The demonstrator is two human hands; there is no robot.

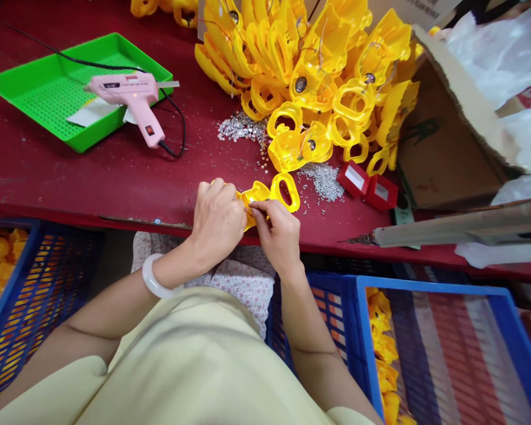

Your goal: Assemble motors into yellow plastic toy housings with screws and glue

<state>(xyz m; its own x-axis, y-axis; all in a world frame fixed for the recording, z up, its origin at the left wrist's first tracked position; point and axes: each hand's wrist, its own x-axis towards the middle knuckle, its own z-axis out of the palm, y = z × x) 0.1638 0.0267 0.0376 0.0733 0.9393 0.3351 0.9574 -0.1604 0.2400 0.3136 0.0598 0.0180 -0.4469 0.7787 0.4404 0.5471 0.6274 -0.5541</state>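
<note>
My left hand (216,221) and my right hand (278,230) are both closed on one yellow plastic part (269,195) with a ring handle, held at the near edge of the dark red table (115,171). The right fingers pinch at the part's middle; whether they hold something small there I cannot make out. A white bangle (153,277) sits on my left wrist. Behind the held part, a big heap of the same yellow parts (310,65) covers the table's far middle, some with small round discs and thin wires.
Small silvery screws lie in piles (325,177) near two red boxes (367,184). A pink glue gun (133,97) rests on a green tray (39,88) at left. A cardboard box (451,136) stands right. Blue crates (429,330) hold yellow parts below.
</note>
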